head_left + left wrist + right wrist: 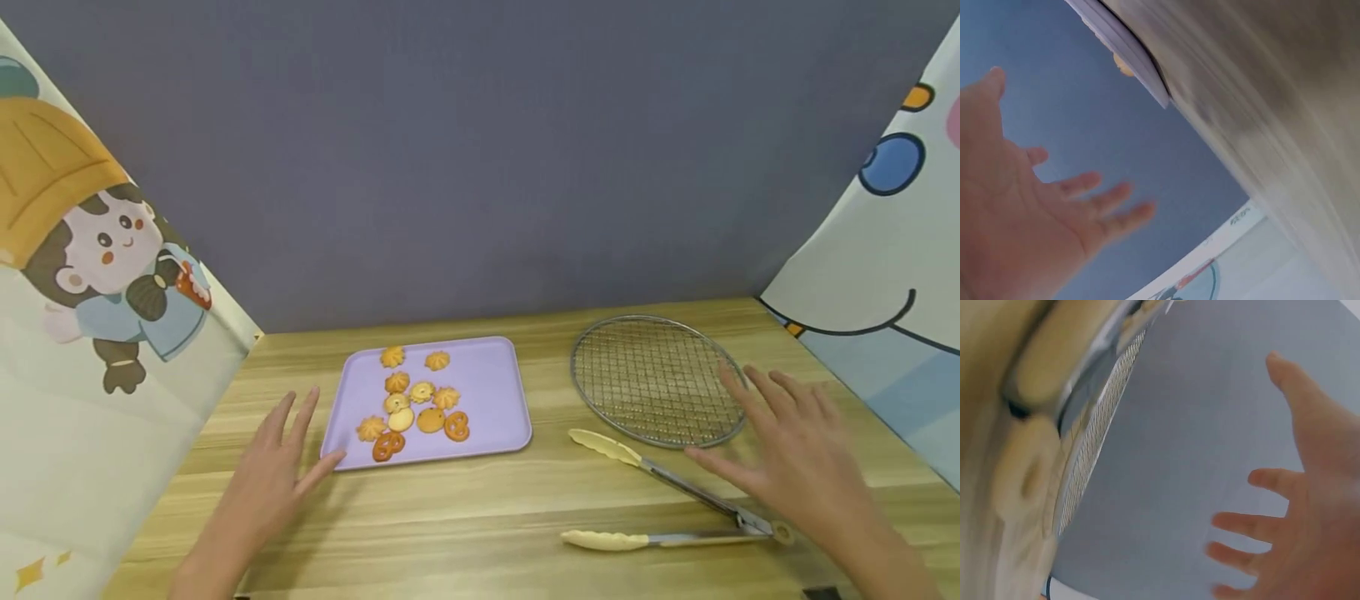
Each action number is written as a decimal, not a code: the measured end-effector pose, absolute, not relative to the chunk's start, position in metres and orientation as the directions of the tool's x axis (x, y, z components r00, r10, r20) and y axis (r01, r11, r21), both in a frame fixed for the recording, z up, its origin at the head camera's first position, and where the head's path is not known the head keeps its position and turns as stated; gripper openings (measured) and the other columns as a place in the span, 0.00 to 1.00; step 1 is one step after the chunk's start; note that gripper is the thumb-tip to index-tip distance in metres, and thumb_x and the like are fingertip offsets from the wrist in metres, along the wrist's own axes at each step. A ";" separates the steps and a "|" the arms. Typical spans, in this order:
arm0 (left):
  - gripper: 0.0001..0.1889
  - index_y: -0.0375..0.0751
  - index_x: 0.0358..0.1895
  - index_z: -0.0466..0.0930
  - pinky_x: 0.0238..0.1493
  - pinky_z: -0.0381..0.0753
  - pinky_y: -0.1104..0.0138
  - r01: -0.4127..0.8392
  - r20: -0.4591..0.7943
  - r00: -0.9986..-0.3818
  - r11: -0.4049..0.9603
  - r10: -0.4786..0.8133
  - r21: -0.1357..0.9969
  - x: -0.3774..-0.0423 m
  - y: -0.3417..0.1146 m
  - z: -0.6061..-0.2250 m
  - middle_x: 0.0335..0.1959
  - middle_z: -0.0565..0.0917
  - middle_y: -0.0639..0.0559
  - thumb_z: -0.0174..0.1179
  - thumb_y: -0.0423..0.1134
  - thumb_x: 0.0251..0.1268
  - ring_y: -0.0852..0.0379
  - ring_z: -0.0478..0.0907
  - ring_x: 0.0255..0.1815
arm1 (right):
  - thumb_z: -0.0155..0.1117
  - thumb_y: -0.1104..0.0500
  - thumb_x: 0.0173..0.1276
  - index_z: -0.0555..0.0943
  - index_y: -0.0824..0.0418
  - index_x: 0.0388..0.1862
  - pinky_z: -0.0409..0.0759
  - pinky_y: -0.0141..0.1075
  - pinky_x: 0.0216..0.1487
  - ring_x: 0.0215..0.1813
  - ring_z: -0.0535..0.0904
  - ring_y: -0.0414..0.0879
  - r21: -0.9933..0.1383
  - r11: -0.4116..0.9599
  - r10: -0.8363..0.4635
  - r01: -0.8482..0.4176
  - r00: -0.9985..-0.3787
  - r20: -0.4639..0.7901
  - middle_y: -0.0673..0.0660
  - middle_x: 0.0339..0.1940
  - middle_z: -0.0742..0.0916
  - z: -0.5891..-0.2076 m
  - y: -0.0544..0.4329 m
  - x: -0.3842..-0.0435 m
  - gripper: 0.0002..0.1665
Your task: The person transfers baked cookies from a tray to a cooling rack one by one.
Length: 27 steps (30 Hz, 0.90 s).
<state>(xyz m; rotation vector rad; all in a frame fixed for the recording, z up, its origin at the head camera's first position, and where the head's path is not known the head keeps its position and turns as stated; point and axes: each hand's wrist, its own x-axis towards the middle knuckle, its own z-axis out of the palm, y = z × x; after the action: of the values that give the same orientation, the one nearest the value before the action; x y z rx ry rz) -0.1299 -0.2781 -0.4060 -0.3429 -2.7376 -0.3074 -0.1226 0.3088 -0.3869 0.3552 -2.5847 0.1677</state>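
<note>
Holding all fingers wide and empty, we hover our left hand (pixel 266 475) just beside the lilac biscuit tray (pixel 483 392), our right hand (pixel 802 446) near splayed tongs (pixel 693 489) and a round wire rack (pixel 652 379). A careless right-arm sweep might knock the tongs; hard pinching, crack the tray's pretzels (pixel 457 427).

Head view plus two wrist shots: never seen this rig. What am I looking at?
No machine here: these are a person's bare hands. The wide picture comes from a camera worn on the head, looking forward and down; each of the other two comes from a camera on one wrist, showing that hand close up.

On the wood-grain table lie a lilac tray with cookies and small pretzels, a round wire rack, and spread tongs with pale yellow tips.

The left hand is by the tray, the right hand by the rack and tongs. Neither holds anything.
</note>
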 end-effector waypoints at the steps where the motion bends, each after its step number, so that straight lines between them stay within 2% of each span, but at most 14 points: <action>1: 0.45 0.49 0.81 0.46 0.57 0.64 0.29 0.287 0.364 -0.909 0.936 0.200 0.202 -0.130 -0.276 -0.405 0.73 0.57 0.27 0.60 0.58 0.68 0.24 0.60 0.68 | 0.73 0.26 0.44 0.59 0.53 0.79 0.55 0.70 0.65 0.63 0.67 0.72 -0.060 0.953 -0.231 -0.298 -0.837 0.496 0.72 0.64 0.76 -0.387 0.306 -0.121 0.68; 4: 0.40 0.44 0.79 0.51 0.55 0.69 0.32 0.303 0.319 -0.925 0.908 0.207 0.289 -0.131 -0.269 -0.402 0.69 0.63 0.28 0.58 0.53 0.72 0.26 0.67 0.64 | 0.75 0.27 0.44 0.60 0.58 0.78 0.60 0.67 0.63 0.57 0.72 0.71 -0.086 0.936 -0.265 -0.342 -0.844 0.466 0.73 0.57 0.81 -0.390 0.300 -0.115 0.68; 7: 0.35 0.34 0.75 0.59 0.56 0.73 0.37 0.310 0.288 -0.933 0.890 0.217 0.334 -0.132 -0.267 -0.402 0.65 0.69 0.30 0.57 0.51 0.74 0.31 0.74 0.59 | 0.75 0.26 0.42 0.66 0.61 0.74 0.66 0.65 0.58 0.51 0.76 0.71 -0.076 0.922 -0.305 -0.381 -0.832 0.463 0.71 0.51 0.84 -0.396 0.295 -0.112 0.67; 10: 0.32 0.27 0.69 0.65 0.51 0.79 0.44 0.300 0.245 -0.945 0.875 0.217 0.381 -0.134 -0.270 -0.403 0.62 0.73 0.29 0.57 0.48 0.74 0.36 0.80 0.52 | 0.76 0.25 0.39 0.71 0.64 0.68 0.73 0.63 0.50 0.48 0.80 0.70 -0.068 0.905 -0.351 -0.420 -0.828 0.436 0.69 0.48 0.85 -0.403 0.290 -0.107 0.64; 12: 0.31 0.22 0.66 0.67 0.47 0.82 0.48 0.282 0.215 -0.954 0.866 0.208 0.414 -0.136 -0.275 -0.405 0.59 0.75 0.27 0.59 0.46 0.73 0.39 0.82 0.47 | 0.74 0.24 0.40 0.74 0.65 0.65 0.75 0.64 0.48 0.48 0.81 0.68 -0.061 0.896 -0.385 -0.440 -0.838 0.387 0.67 0.48 0.86 -0.409 0.286 -0.102 0.63; 15: 0.32 0.17 0.64 0.66 0.44 0.83 0.50 0.237 0.149 -0.970 0.869 0.190 0.435 -0.140 -0.285 -0.405 0.51 0.79 0.29 0.60 0.44 0.72 0.44 0.82 0.43 | 0.71 0.22 0.43 0.75 0.64 0.64 0.74 0.64 0.50 0.49 0.81 0.65 -0.076 0.891 -0.404 -0.448 -0.857 0.319 0.65 0.49 0.86 -0.416 0.278 -0.096 0.61; 19: 0.34 0.10 0.63 0.60 0.36 0.81 0.57 0.195 0.032 -0.978 0.838 0.208 0.510 -0.152 -0.295 -0.401 0.36 0.81 0.41 0.58 0.42 0.73 0.52 0.79 0.34 | 0.67 0.19 0.43 0.76 0.62 0.64 0.72 0.63 0.53 0.52 0.81 0.62 -0.137 0.893 -0.389 -0.428 -0.889 0.242 0.62 0.51 0.86 -0.419 0.272 -0.092 0.61; 23: 0.33 0.10 0.66 0.55 0.31 0.82 0.65 0.137 -0.096 -0.961 0.747 0.260 0.651 -0.166 -0.298 -0.399 0.35 0.81 0.44 0.54 0.39 0.76 0.55 0.79 0.30 | 0.64 0.17 0.43 0.77 0.61 0.65 0.76 0.60 0.52 0.54 0.79 0.60 -0.193 0.892 -0.387 -0.408 -0.912 0.136 0.60 0.55 0.83 -0.421 0.270 -0.090 0.62; 27: 0.32 0.11 0.68 0.51 0.30 0.83 0.64 0.070 -0.185 -0.938 0.684 0.292 0.727 -0.176 -0.298 -0.399 0.32 0.79 0.43 0.52 0.36 0.76 0.52 0.79 0.29 | 0.64 0.17 0.44 0.75 0.63 0.66 0.78 0.59 0.49 0.55 0.78 0.60 -0.192 0.896 -0.391 -0.401 -0.916 0.088 0.62 0.57 0.80 -0.425 0.273 -0.088 0.64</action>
<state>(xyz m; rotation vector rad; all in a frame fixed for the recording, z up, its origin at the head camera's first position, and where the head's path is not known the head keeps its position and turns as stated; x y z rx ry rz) -0.1758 -0.2975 -0.3992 -0.3460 -3.1421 -1.3354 -0.0878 0.2728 -0.4247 0.6297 -3.0125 0.3204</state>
